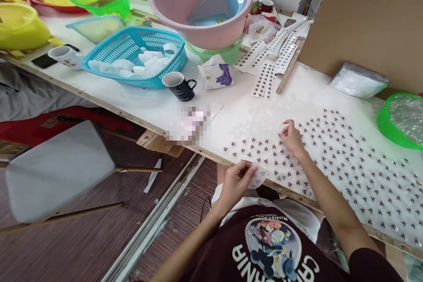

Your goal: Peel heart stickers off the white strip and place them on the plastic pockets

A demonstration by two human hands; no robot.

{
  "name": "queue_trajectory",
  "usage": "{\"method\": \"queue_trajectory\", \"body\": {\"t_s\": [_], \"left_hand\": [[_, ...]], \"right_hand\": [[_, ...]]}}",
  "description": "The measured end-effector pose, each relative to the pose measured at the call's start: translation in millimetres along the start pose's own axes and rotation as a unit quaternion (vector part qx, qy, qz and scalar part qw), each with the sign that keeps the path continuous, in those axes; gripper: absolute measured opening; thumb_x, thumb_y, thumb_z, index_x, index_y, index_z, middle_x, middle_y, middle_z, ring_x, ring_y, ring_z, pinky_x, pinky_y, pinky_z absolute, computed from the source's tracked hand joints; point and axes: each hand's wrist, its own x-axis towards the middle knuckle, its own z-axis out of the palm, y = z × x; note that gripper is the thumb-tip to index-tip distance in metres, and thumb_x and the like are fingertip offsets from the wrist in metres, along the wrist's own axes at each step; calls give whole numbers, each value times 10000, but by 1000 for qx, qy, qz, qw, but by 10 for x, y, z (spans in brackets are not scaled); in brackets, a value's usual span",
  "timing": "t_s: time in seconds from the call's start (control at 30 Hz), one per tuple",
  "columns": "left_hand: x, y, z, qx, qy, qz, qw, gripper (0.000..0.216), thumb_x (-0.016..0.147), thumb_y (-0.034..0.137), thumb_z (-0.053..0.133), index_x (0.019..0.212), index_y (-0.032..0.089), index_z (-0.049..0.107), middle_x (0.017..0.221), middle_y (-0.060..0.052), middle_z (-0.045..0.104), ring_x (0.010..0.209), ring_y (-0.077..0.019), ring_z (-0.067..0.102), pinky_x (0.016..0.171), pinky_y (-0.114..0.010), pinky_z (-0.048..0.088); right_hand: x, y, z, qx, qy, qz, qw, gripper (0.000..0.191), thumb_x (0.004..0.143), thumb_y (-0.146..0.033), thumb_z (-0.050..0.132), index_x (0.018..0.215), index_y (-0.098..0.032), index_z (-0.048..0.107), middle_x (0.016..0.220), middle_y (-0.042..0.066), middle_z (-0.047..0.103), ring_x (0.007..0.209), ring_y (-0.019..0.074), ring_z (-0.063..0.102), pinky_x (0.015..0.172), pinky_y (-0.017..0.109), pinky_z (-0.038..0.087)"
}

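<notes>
My left hand (237, 180) pinches a small translucent sticker sheet (258, 177) at the table's front edge, with faint dark marks showing on it. Over the table, my right hand (291, 137) has its thumb and fingertips pressed together. A tiny dark spot shows by those fingertips, but whatever they hold is too small to make out. Around and below that hand lie many clear round discs, each with a small dark printed motif (333, 164), spread in rows to the right. Just beyond the hand are plain clear discs (246, 124) without a motif.
Printed sticker strips (264, 80) lie at the back beside a wooden strip. A dark mug (180, 87), a tissue pack (216, 72), a blue basket (135, 77) of white pieces and a pink basin (201, 22) stand left. A green tub (396, 134) sits right; a chair (59, 172) stands below.
</notes>
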Motion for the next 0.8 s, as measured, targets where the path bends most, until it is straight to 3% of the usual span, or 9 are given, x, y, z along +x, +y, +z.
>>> {"method": "queue_trajectory", "body": {"t_s": [0.13,0.23,0.3,0.43,0.6,0.8], "left_hand": [[2,-8,11,-1,-2,-4,1000,332,922,437,616,763,146,630,657,-8,558,622,-131,488,571,-226,381],[3,-23,3,-9,0,-9,1000,333,917,448,620,772,148,633,661,-9,562,620,-133,491,572,-228,384],[4,-31,-3,-14,2,-10,1000,331,914,451,620,781,148,638,666,-11,564,622,-134,491,576,-229,385],[6,-33,-8,-13,3,-10,1000,341,910,457,625,765,149,636,660,-12,564,618,-134,488,574,-230,385],[5,-25,-12,-14,6,-8,1000,348,909,460,626,752,150,628,650,-6,555,612,-131,474,570,-230,376],[-3,-21,-32,-23,9,-10,1000,344,906,457,633,756,149,629,647,0,538,612,-126,462,567,-230,359]], "right_hand": [[-24,-72,28,-148,50,-57,986,386,779,-138,497,1164,-170,497,1019,124,637,933,270,602,903,464,406],[-49,-137,-26,-143,89,-65,984,299,801,-189,516,1098,-175,546,1125,157,623,1038,300,577,930,493,390],[-73,-173,-62,-70,79,-41,994,186,832,-269,527,991,-193,584,1072,128,649,988,275,591,909,463,420],[-107,-200,-47,52,-25,25,998,162,820,-362,563,786,-213,615,803,58,685,725,202,610,705,346,493],[-77,-179,50,35,-52,52,997,114,778,-298,580,713,-214,620,719,43,695,658,190,627,625,311,488],[-40,-209,145,-46,-43,47,997,66,757,-198,576,703,-229,553,691,22,652,710,213,612,767,368,459]]}}
